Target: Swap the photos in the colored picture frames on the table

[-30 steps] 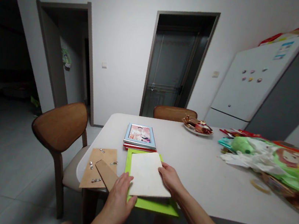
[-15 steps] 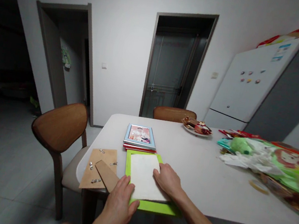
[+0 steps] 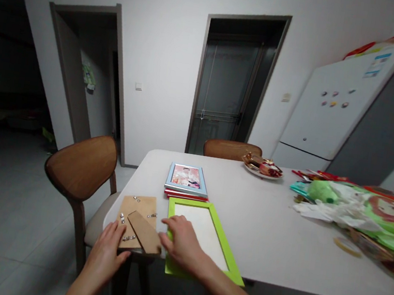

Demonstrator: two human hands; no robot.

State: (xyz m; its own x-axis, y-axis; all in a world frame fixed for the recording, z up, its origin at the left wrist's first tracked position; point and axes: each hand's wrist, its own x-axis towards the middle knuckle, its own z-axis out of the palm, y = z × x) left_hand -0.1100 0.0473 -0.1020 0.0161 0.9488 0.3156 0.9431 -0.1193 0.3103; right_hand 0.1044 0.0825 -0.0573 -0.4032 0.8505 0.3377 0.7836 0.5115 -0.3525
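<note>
A lime-green picture frame [image 3: 220,234] lies at the table's front edge, with a white sheet [image 3: 204,222] showing inside its border. Over the frame's left side is my right hand [image 3: 183,243], fingers apart and pointing left, holding nothing. To the left lies a brown backing board [image 3: 143,203] with small metal clips and a tapered stand leg [image 3: 144,233] on it. My left hand [image 3: 105,247] is at the board's lower left corner, fingers stretched out; whether it touches the board is hard to tell.
Behind the green frame is a stack of picture frames [image 3: 187,179], a light blue one on top. A plate [image 3: 264,175] of wrapped items stands at the back. Plastic bags [image 3: 350,205] and a tape roll [image 3: 347,247] lie on the right. Wooden chair [image 3: 82,168] at left.
The white sheet, which overlapped the frame's border, now sits within it. My right hand has moved left off the sheet's right edge. My left hand has moved from the frame to the backing board.
</note>
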